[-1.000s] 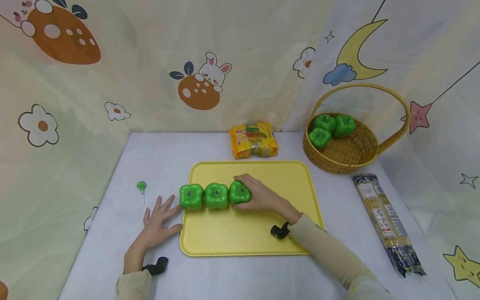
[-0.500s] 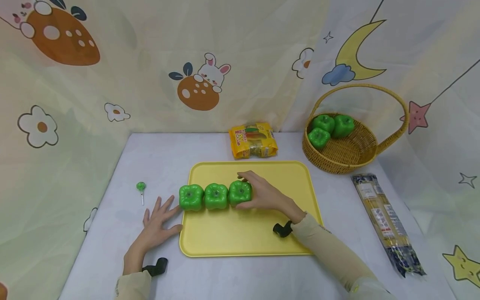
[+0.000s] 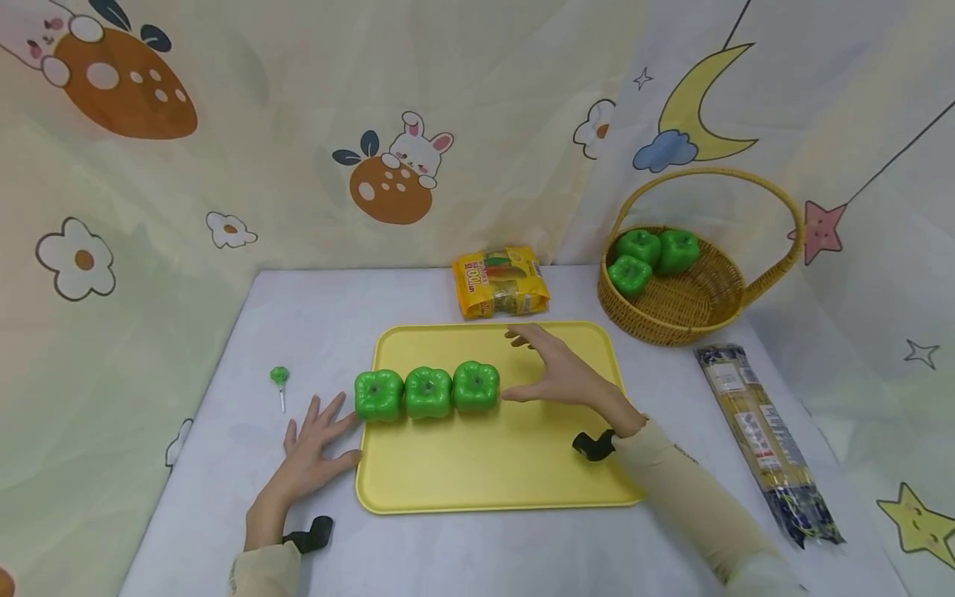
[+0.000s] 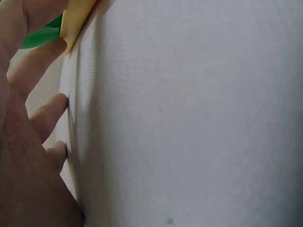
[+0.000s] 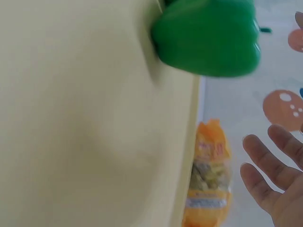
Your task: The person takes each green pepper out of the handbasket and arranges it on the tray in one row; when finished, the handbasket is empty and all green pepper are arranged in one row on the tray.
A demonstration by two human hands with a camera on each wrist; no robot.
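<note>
Three green bell peppers stand in a row on the yellow tray: a left one, a middle one and a right one. My right hand hovers over the tray just right of the row, fingers spread and holding nothing. In the right wrist view the right pepper is apart from the fingers. My left hand rests with spread fingers at the tray's left edge, beside the left pepper. The left wrist view shows its fingers against the white cloth and the tray's rim.
A wicker basket with three green bell peppers stands at the back right. Behind the tray lies a yellow snack packet. A long pack of dry noodles lies right of the tray, and a green lollipop lies to its left.
My right hand has let go of the right pepper and moved away to the right. The pepper stays in the row. My left hand has not moved.
</note>
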